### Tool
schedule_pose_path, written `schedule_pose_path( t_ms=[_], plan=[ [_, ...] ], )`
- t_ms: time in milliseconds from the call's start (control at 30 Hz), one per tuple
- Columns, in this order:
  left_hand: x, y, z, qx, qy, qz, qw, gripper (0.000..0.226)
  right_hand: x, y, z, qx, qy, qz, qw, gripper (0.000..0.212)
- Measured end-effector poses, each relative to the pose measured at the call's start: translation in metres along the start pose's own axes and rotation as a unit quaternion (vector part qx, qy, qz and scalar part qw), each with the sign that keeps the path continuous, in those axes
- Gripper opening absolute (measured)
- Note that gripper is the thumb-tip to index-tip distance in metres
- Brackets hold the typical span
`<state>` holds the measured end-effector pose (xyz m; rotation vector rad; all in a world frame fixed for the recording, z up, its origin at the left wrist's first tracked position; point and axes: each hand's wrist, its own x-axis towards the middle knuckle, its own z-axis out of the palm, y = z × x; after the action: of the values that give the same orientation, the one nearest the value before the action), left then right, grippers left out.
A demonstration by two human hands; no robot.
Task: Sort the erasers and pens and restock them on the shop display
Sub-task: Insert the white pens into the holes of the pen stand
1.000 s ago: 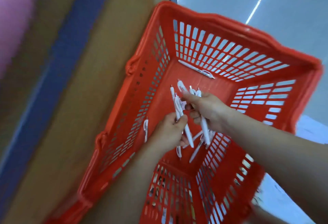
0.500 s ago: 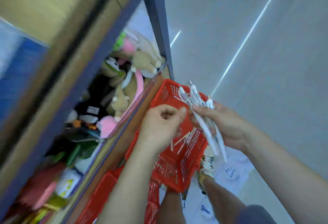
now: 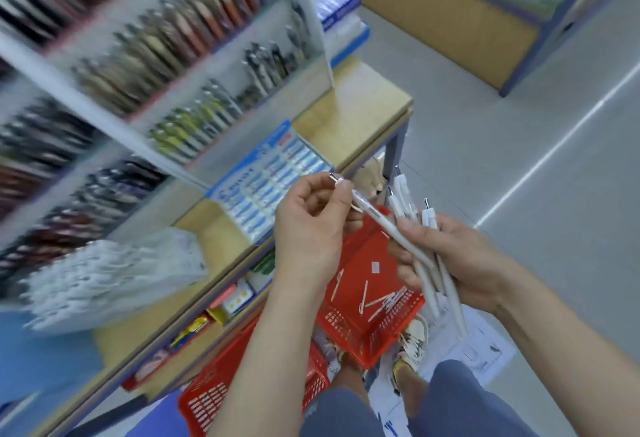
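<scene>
The step in hand looks like sorting: the right hand point(image 3: 460, 263) is clenched around a bundle of white pens point(image 3: 427, 263), tips fanned upward, while the left hand point(image 3: 311, 225) pinches the upper end of a single pen point(image 3: 381, 225) between thumb and fingertips, its lower end tucked in with the bundle. My judgement is that this one pen is being drawn out to go on the display rack point(image 3: 166, 65), which stands on the wooden shelf point(image 3: 360, 107) to the left; the blur there hides which slot holds matching pens, so the next move calls for finding that slot and sliding the pen in tip-first without loosening the bundle

Below the hands sits a red basket point(image 3: 349, 329) on the floor by the shelf's front edge; a few loose white pens point(image 3: 377, 299) lie on its bottom, and one small pale square that may be an eraser. A second red basket point(image 3: 214, 398) lies nearer the lower edge, its contents not visible
</scene>
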<state>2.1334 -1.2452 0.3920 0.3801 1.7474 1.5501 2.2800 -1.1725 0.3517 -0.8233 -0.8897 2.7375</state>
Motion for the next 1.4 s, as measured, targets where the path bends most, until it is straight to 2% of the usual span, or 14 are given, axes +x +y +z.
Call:
schedule_pose_path(
  t_ms=[100,200,400,467,600,700,867,1033,1400],
  plan=[
    [-0.013,0.035,-0.039,0.005,0.026,0.041,0.999,0.015,0.007,-0.012,0.042,-0.074,0.005,-0.039,0.996,0.02],
    [-0.024,0.063,-0.084,0.031,0.026,0.061,0.997,0.015,0.021,-0.013,0.08,-0.086,0.025,-0.071,0.993,0.024],
    [-0.042,0.102,-0.167,0.074,0.028,0.078,0.994,0.02,0.055,0.004,0.148,-0.091,0.069,-0.052,0.992,0.02],
    [-0.047,0.112,-0.196,0.092,0.08,0.106,0.987,0.018,0.068,0.009,0.165,-0.076,0.099,-0.043,0.991,0.009],
    [-0.049,0.125,-0.253,0.128,0.208,0.127,0.961,0.017,0.091,0.019,0.19,-0.112,0.142,-0.032,0.983,0.021],
    [-0.04,0.122,-0.279,0.189,0.243,0.116,0.944,0.022,0.103,0.025,0.205,-0.08,0.138,-0.03,0.987,0.016],
    [-0.015,0.1,-0.289,0.286,0.237,0.091,0.924,0.022,0.117,0.032,0.217,-0.094,0.165,-0.021,0.982,0.022],
    [0.008,0.08,-0.285,0.38,0.198,0.098,0.898,0.005,0.126,0.032,0.219,-0.104,0.167,-0.008,0.98,0.025],
    [0.035,0.065,-0.287,0.491,0.145,0.126,0.85,0.011,0.134,0.031,0.211,-0.09,0.148,0.02,0.985,0.023]
  ],
)
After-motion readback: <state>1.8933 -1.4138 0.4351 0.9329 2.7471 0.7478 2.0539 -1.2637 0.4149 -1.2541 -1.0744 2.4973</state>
